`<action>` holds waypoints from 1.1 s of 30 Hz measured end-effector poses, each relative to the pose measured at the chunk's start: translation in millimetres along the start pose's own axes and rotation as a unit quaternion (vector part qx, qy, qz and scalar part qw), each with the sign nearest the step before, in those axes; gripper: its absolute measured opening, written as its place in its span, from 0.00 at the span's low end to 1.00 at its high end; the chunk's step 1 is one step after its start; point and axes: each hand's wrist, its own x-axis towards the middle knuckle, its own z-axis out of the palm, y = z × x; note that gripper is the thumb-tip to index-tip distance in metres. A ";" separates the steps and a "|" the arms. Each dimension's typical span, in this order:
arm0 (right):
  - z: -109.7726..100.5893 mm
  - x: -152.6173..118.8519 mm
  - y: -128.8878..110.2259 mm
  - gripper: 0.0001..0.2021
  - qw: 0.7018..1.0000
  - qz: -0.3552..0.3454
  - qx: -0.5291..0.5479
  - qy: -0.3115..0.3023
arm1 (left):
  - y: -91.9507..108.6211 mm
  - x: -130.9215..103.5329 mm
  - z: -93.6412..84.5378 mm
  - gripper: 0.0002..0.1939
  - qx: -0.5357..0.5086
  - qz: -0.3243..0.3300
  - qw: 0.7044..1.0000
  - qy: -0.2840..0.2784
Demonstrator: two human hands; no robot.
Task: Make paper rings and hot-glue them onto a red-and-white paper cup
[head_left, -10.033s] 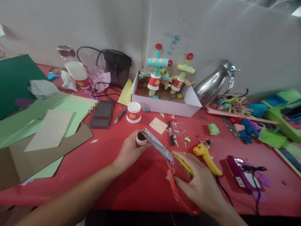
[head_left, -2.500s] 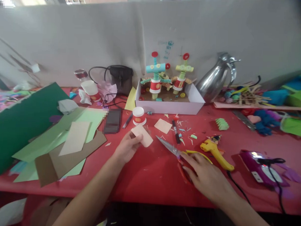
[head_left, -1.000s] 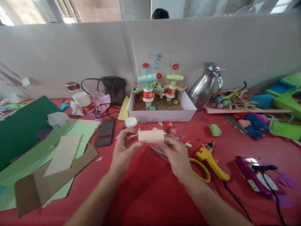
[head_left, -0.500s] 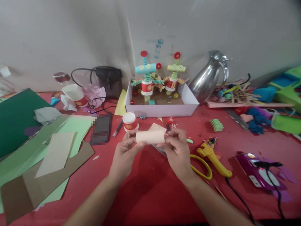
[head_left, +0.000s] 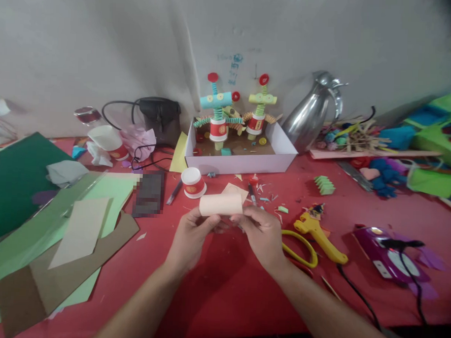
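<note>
Between my two hands, a cream paper tube (head_left: pixel 221 204) lies level above the red table. My left hand (head_left: pixel 193 234) pinches its left end from below, with the thumb along the lower edge. On the other end, my right hand (head_left: pixel 260 234) is closed in the same way, and its fingertips are partly hidden under the tube. Just behind stands a red and white paper cup (head_left: pixel 193 182). A small square of cream paper (head_left: pixel 236 192) and a dark pen (head_left: pixel 252 193) lie beyond the tube. Yellow-handled scissors (head_left: pixel 303 263) rest right of my right hand.
At the back, a white box (head_left: pixel 240 163) holds two paper-cup robot figures. A steel jug (head_left: pixel 311 113) stands beside it. To the right lie a yellow glue gun (head_left: pixel 321 236) and a corded purple device (head_left: pixel 387 256); at left are a phone (head_left: pixel 148 195), green paper (head_left: pixel 117 185) and cardboard (head_left: pixel 112 244).
My right-hand fingers have moved from the tube's end to beneath it, closer to the left hand. The whole view has shifted slightly, and the tube stays held.
</note>
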 end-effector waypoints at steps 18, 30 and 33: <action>3.1 2.5 3.3 0.10 0.996 -0.044 0.072 -0.038 | -9.0 -2.7 6.3 0.15 -0.036 0.081 0.995 0.048; 3.4 2.1 2.0 0.08 0.998 0.004 0.052 -0.035 | -3.5 -2.2 2.7 0.13 -0.061 0.046 0.997 0.003; 1.3 3.6 -0.4 0.04 0.990 0.058 0.120 -0.054 | -6.9 -1.4 -3.8 0.11 -0.026 0.059 0.998 0.012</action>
